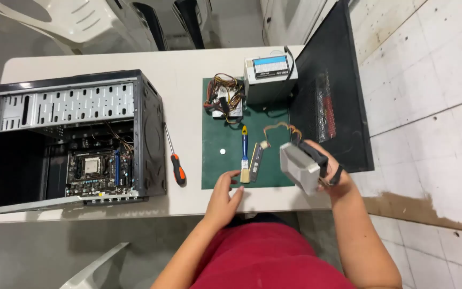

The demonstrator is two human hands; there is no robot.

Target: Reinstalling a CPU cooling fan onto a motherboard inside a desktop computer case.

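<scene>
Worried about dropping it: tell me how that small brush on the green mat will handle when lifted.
The brush probably lifts easily: slim and small. Its flat head likely stops rolling. The left hand is nearest.

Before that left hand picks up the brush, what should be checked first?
1. Left hand free: ok, it holds nothing, fingers spread at the green mat's near edge.
2. Brush within reach: ok, it lies on the mat just past the fingertips.
3. Right hand grip on the grey fan block: ok, fingers wrap its far side and it is lifted off the table.
4. Memory stick out of the way: not ok, it lies right beside the brush.
5. Screwdriver out of the way: ok, it lies off the mat, beside the open computer case.
</scene>
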